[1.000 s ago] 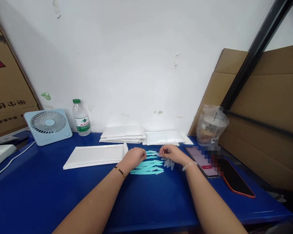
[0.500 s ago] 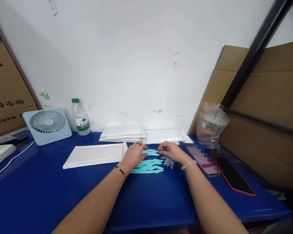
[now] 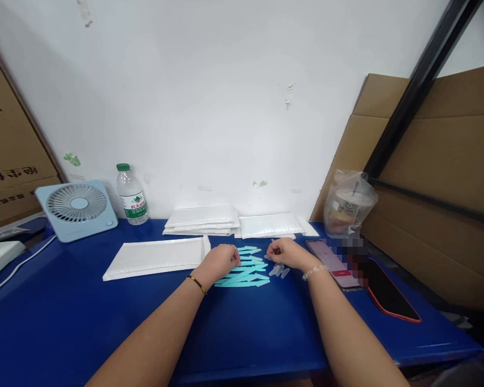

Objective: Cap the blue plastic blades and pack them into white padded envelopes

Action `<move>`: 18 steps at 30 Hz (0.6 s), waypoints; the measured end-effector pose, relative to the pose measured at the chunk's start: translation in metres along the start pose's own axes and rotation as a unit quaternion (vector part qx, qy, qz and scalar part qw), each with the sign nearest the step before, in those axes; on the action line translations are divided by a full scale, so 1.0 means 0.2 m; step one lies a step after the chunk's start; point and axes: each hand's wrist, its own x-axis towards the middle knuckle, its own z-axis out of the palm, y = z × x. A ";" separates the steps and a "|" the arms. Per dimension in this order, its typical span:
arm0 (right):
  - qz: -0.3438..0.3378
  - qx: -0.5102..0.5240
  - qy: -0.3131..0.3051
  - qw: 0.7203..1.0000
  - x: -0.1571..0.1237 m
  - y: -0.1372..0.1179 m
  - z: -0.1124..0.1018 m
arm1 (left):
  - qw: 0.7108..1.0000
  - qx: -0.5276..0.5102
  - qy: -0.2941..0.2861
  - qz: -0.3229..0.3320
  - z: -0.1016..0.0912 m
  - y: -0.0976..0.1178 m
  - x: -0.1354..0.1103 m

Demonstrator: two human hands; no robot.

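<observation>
Left fingers: curled in, tips close together at the left edge of the strips; whether they pinch one I cannot tell.
Right fingers: bunched, tips drawn together just above the caps; too small to tell if anything is between them.
Left hand: knuckles up, low over the worktop, a ring on one finger and a dark band at the wrist.
Right hand: near the left one, with the strips between them; a bead bracelet at the wrist.
Strips: a loose teal pile lying flat and criss-crossed between the hands.
Caps: a few clear pieces just right of the strips, below the right hand.
Worktop: blue, carrying everything.
Envelope: white, flat, left of the left hand.
Stacks: white envelopes piled against the wall, behind the hands.
Phones: two, right of the right wrist.
Cup: in a clear bag, behind the phones.
Bottle: upright at the wall, beside the fan.
</observation>
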 end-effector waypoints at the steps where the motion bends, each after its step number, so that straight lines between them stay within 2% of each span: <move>1: -0.003 0.006 -0.004 1.000 0.00 0.00 0.00 | 1.000 0.001 0.006 0.000 0.00 0.00 0.00; 6: -0.011 0.045 -0.023 0.999 0.00 0.00 0.00 | 0.999 0.016 0.043 0.014 0.02 -0.02 0.01; 12: -0.022 0.055 -0.024 0.998 0.02 -0.04 0.05 | 0.998 0.006 0.042 0.034 0.04 -0.01 0.02; 16: -0.033 0.048 -0.009 0.998 0.04 -0.08 0.08 | 0.998 0.008 0.048 0.049 0.04 0.00 0.02; 18: -0.027 0.045 0.010 0.999 0.03 -0.07 0.06 | 0.996 0.003 0.076 0.042 0.03 0.01 0.02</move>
